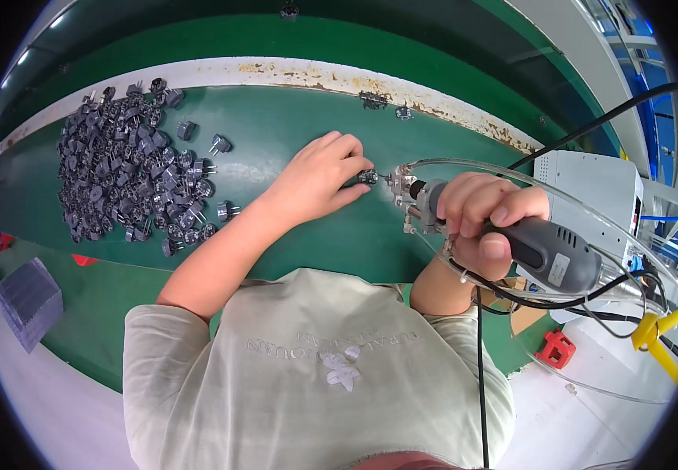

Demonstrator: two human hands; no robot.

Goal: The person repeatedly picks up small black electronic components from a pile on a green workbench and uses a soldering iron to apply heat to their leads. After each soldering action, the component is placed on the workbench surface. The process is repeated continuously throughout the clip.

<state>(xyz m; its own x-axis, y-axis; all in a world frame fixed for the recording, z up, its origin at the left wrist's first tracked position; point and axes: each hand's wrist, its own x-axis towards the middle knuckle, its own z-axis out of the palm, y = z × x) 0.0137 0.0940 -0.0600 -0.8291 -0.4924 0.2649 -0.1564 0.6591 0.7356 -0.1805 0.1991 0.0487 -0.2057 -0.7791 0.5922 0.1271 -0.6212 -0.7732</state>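
Note:
My left hand pinches a small dark plug between thumb and fingers, low over the green bench top. Wrapped round the grey body of an electric screwdriver is my right hand. The screwdriver lies nearly level and points left, its metal tip assembly right beside the plug. Whether the bit touches the plug I cannot tell. Clear tubing and a black cable run along the tool.
A large heap of dark grey plugs with metal pins covers the bench's left part, with several loose ones at its right edge. Two small parts lie by the white, rusty rear ledge. A light grey machine stands right.

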